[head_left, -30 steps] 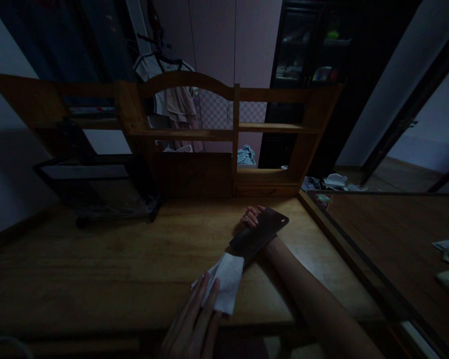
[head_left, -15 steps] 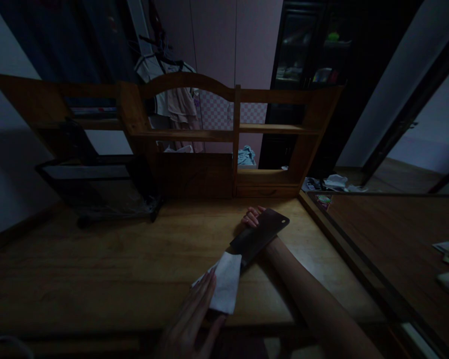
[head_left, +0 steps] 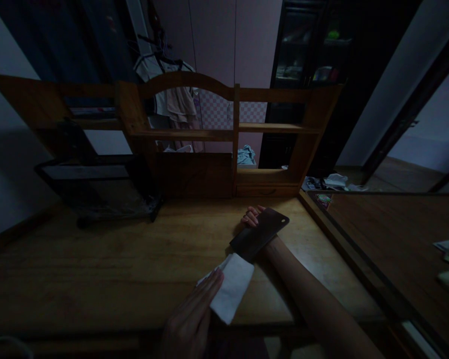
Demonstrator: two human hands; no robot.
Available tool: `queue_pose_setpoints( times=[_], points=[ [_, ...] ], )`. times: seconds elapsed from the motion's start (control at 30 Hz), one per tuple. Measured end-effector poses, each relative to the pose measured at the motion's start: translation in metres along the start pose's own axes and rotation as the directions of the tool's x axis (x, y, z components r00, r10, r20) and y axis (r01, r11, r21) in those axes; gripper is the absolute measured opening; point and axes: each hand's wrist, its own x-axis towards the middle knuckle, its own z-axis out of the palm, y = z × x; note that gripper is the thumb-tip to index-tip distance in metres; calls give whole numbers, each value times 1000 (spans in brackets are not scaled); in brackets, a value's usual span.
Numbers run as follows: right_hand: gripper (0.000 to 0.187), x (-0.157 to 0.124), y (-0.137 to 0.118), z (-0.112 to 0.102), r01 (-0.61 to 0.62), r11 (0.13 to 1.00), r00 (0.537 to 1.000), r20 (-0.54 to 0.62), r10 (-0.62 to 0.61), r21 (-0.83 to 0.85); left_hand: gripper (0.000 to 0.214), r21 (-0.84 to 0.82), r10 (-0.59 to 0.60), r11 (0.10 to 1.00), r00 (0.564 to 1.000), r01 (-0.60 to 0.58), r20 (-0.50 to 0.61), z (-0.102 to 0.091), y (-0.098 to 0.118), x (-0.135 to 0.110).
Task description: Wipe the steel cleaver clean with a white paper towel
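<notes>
A dark cleaver (head_left: 260, 233) with a hole in its far corner lies tilted over my right hand (head_left: 251, 217). Only that hand's curled fingertips show past the blade's upper edge, gripping it; the forearm runs back to the lower right. My left hand (head_left: 192, 321) comes in from the bottom edge. Its fingers lie stretched over a folded white tissue (head_left: 230, 288) and press it against the near end of the cleaver. What lies under the tissue is hidden. All of this is above a wooden desk (head_left: 115, 269).
A wooden shelf unit (head_left: 194, 132) stands along the back of the desk, with a dark flat frame (head_left: 93, 184) leaning at its left. A second dark table (head_left: 396, 239) with papers adjoins on the right. Clothes hang behind, and a dark cabinet stands at the back.
My left hand has slid the white tissue slightly right and up along the near end of the cleaver. My right hand and the cleaver have stayed put.
</notes>
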Motion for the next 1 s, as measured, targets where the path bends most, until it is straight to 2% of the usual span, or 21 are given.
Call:
queue_pose_setpoints(
  times=[0.37,0.6,0.8,0.9,1.0],
  points=[
    [36,-2,-1,6,-16,1000,1000,5,16,15,54,-76,-53,996,999,53,-3,3,-3,-5],
    [35,0,-1,3,-30,999,1000,6,30,12,53,-109,-74,991,997,72,-7,-5,-3,-3],
    [31,-3,0,4,-14,1000,1000,-3,14,5,50,-134,-182,974,983,181,1,-1,-6,-6],
    [30,-3,0,4,-10,1000,1000,-5,10,1,45,-146,-266,955,963,258,-35,1,-5,-3],
    [32,-2,0,4,-19,1000,1000,3,19,3,41,-180,-310,936,950,302,-22,0,-2,2]
  ],
)
